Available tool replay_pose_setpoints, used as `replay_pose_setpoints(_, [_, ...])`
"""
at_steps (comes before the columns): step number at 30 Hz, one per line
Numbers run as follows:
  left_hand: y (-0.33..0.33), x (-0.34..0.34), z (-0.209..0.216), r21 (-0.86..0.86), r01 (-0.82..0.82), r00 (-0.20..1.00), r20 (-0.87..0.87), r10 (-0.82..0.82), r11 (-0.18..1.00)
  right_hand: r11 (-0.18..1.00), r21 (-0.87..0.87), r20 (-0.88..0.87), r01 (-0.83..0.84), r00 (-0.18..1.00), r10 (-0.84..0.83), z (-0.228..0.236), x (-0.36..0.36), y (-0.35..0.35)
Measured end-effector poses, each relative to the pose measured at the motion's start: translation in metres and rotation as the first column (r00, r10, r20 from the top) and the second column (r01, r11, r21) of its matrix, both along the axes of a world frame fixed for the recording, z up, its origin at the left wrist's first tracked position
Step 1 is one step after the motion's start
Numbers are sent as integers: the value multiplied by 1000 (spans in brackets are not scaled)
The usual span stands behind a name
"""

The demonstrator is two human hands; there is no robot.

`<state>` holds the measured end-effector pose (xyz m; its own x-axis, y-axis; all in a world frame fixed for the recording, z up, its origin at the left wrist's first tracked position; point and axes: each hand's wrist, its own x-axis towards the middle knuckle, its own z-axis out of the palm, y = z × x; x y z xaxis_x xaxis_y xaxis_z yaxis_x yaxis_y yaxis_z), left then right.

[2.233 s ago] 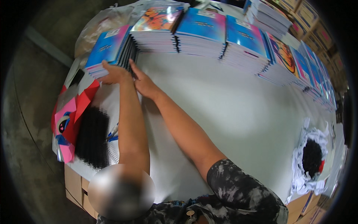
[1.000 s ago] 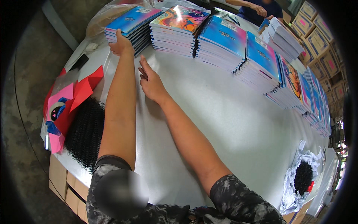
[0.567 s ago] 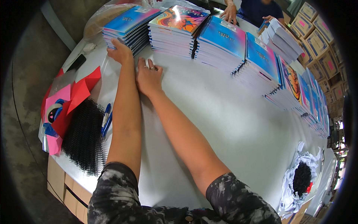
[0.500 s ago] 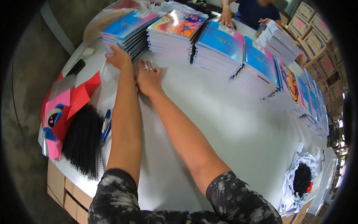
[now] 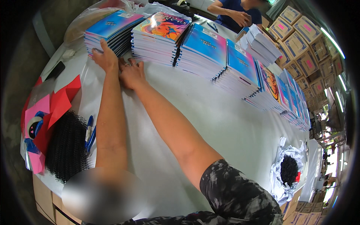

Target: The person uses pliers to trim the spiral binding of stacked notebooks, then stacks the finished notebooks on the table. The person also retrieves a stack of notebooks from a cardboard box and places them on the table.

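A stack of blue and pink spiral notebooks (image 5: 114,23) stands at the far left of the white table, its black coil bindings toward its right side. My left hand (image 5: 105,56) lies against the front of this stack, fingers apart and the thumb pointing up along the pages. Beside it, my right hand (image 5: 132,74), with a ring on one finger, rests low at the stack's front right corner. Its fingers are spread, their tips partly hidden. Just right of it stands a taller stack with an orange and purple cover (image 5: 161,26).
More notebook stacks (image 5: 204,41) curve along the far edge to the right. Black coils (image 5: 67,146), blue pens (image 5: 90,135), red paper (image 5: 64,101) and a phone (image 5: 55,71) lie left. Crumpled paper (image 5: 281,189) holds black coils at right. Another person (image 5: 234,17) sits opposite, near piled cartons (image 5: 296,43).
The view has shifted, so the table's things appear farther left. My hands stay at the leftmost stack. The person opposite has lifted a hand from the notebooks and now holds something small.
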<state>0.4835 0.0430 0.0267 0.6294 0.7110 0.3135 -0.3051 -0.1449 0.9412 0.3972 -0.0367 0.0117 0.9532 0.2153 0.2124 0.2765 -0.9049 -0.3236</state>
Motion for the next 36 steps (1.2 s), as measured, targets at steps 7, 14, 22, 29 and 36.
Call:
replay_pose_setpoints(7, [6, -1, 5, -105, 280, 955, -68, -288, 954, 993, 33, 112, 111, 987, -114, -4, 5, 5])
replay_pose_setpoints(14, [-13, -11, 7, -61, 321, 945, -42, -323, 945, 991, 91, 174, 101, 978, -115, -7, -2, 1])
replay_pose_setpoints(22, [-11, -10, 4, -44, 441, 897, -4, -442, 896, 980, 171, 266, 105, 953, -148, -12, -6, 5])
replay_pose_setpoints(29, [-23, -26, 10, -34, 527, 849, -38, -528, 849, 946, 292, 162, 141, 967, -194, -6, -8, 0])
replay_pose_setpoints(36, [-25, -14, 0, 9, 496, 864, -103, -492, 868, 913, 273, 222, 303, 904, -366, -5, -8, -1])
